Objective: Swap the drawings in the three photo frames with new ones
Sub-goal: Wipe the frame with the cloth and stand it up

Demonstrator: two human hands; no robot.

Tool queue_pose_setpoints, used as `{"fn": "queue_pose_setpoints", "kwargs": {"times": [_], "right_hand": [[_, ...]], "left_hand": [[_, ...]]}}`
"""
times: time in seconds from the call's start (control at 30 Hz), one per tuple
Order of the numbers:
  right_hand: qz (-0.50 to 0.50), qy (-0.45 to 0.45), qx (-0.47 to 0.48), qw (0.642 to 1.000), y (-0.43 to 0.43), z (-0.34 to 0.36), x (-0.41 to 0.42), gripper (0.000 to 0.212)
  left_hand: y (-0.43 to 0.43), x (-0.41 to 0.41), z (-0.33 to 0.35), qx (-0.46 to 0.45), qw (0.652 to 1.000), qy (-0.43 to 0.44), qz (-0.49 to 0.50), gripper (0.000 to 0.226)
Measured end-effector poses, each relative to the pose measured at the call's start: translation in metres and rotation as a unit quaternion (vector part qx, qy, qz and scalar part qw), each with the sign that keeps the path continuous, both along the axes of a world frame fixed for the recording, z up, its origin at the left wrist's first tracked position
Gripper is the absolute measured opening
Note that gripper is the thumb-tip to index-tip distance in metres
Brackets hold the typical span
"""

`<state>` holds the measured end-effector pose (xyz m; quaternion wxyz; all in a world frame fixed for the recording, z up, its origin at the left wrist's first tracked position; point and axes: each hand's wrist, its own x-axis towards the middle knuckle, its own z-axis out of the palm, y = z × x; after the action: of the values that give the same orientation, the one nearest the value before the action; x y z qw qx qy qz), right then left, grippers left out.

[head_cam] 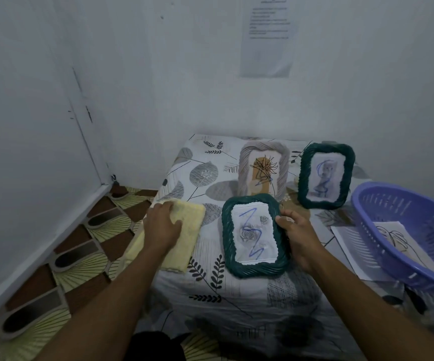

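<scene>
Head view puts us on frame 1 of 3, we judge: our right hand (299, 235) pinches the right rim of the near green frame (253, 235), tilted face-up over the table (210, 285); our left hand (161, 225) lies on the yellow cloth (184, 246), gripping or pressing we cannot tell. Next, it likely needs turning over to open its back.

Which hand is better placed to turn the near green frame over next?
Right, I'd say. The right hand has its fingers curled round the right rim of the near green frame, while the left hand rests on the yellow cloth, apart from that frame.
</scene>
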<state>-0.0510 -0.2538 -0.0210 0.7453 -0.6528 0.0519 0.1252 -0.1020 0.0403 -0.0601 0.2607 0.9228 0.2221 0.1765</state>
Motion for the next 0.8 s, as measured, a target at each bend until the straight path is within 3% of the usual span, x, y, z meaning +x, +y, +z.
{"fn": "queue_pose_setpoints", "kwargs": {"times": [0.1, 0.13, 0.23, 0.3, 0.37, 0.53, 0.63, 0.8], "right_hand": [[-0.004, 0.002, 0.002, 1.000, -0.001, 0.003, -0.002, 0.019], [-0.006, 0.000, 0.003, 1.000, -0.003, 0.004, -0.002, 0.019], [-0.014, -0.011, 0.001, 1.000, -0.009, 0.006, -0.002, 0.019], [-0.024, -0.015, -0.002, 1.000, -0.013, 0.006, -0.001, 0.020], [-0.026, -0.018, -0.002, 1.000, -0.015, 0.005, -0.001, 0.019], [-0.026, -0.019, 0.004, 0.999, -0.016, 0.008, -0.006, 0.016], [-0.023, -0.019, 0.007, 1.000, -0.016, 0.009, -0.010, 0.014], [-0.021, -0.016, 0.011, 1.000, -0.018, 0.012, -0.013, 0.015]], "left_hand": [[-0.020, -0.004, 0.021, -0.159, 0.987, -0.023, 0.020, 0.078], [-0.023, -0.002, 0.029, -0.196, 0.980, -0.001, 0.039, 0.074], [-0.022, 0.000, 0.048, -0.208, 0.976, 0.063, 0.016, 0.007], [-0.020, 0.000, 0.056, -0.213, 0.972, 0.088, -0.040, 0.022], [-0.018, 0.001, 0.061, -0.224, 0.967, 0.078, -0.093, 0.024], [-0.036, 0.001, 0.069, -0.333, 0.933, -0.008, -0.136, 0.023], [-0.056, -0.004, 0.067, -0.433, 0.893, -0.051, -0.110, 0.025], [-0.077, -0.002, 0.071, -0.616, 0.772, -0.150, -0.033, 0.037]]}}
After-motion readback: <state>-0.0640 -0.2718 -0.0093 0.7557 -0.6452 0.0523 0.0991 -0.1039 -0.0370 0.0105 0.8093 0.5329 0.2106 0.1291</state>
